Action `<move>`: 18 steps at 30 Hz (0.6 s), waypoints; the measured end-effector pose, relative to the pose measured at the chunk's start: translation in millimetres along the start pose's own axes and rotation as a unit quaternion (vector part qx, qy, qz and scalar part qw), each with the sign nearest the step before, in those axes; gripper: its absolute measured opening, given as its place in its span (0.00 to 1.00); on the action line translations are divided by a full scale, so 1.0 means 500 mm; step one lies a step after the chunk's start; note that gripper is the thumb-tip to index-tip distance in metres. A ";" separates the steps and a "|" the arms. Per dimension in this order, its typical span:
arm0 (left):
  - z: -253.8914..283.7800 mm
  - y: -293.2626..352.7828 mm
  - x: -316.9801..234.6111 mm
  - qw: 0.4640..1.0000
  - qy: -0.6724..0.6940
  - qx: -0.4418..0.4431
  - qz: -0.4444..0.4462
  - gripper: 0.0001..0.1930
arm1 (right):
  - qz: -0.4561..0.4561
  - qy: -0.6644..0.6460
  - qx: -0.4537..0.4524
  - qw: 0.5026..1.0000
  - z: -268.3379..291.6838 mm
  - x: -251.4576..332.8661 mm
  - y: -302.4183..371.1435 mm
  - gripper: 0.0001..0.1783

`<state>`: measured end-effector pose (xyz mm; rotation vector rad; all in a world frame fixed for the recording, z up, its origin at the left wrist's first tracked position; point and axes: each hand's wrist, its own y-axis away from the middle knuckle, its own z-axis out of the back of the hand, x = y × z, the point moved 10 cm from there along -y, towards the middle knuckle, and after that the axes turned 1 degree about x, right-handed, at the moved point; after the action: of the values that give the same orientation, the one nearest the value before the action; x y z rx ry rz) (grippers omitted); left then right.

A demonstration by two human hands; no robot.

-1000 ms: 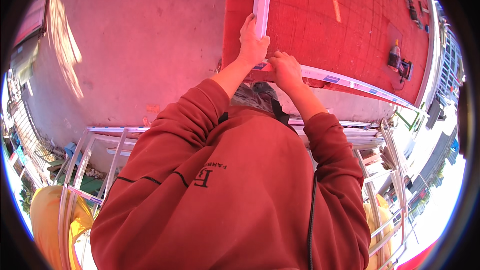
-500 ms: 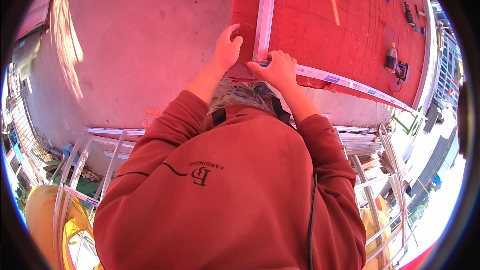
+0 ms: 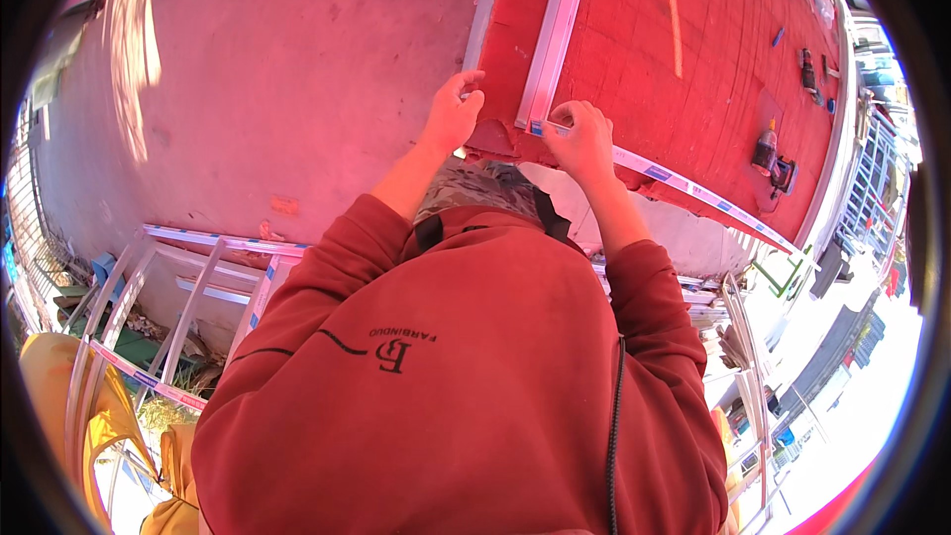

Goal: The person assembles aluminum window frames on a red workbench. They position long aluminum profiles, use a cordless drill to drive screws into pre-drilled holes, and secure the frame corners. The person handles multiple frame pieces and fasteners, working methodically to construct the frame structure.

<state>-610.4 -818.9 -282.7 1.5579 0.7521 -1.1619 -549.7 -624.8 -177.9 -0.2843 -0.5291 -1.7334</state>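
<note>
At the near edge of a red-topped table [image 3: 644,50], a pale metal bar [image 3: 557,35] runs away from me and meets a second strip [image 3: 684,181] with blue and white markings along the front edge. My right hand [image 3: 582,142] is at this corner, thumb and forefinger curled together in a pinch beside the bar's end. Whatever they hold is too small to make out. My left hand [image 3: 451,122] hovers left of the corner, fingers loosely bent and thumb apart, with nothing seen in it.
Dark power tools [image 3: 765,151] lie on the table's right side, one with a yellow tip. Metal frames stand behind me on the left [image 3: 188,312] and right [image 3: 753,357]. Yellow cloth [image 3: 109,436] hangs at lower left. Grey concrete floor [image 3: 297,69] spreads left of the table.
My right hand has drawn its thumb and forefinger together at the bar's end. My left hand stays raised with bent fingers, slightly lower in view. The whole view has shifted a little.
</note>
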 end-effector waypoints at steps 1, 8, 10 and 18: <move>0.002 0.005 0.013 1.000 0.014 -0.002 0.015 0.21 | 0.010 0.072 0.002 0.997 0.004 0.032 0.004 0.15; -0.012 0.023 0.026 0.999 0.042 -0.028 -0.004 0.17 | 0.015 0.015 0.005 1.000 -0.037 0.044 -0.003 0.12; -0.021 0.017 0.044 0.999 0.038 -0.006 0.010 0.18 | 0.002 0.009 0.043 0.999 -0.048 0.032 -0.012 0.13; -0.105 0.054 -0.109 0.985 -0.127 0.030 -0.113 0.23 | -0.051 0.003 0.102 0.993 0.003 -0.072 -0.013 0.12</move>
<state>-589.1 -772.2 -220.6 1.3642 0.7399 -1.5300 -547.8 -592.4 -194.4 -0.1088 -0.7217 -1.7615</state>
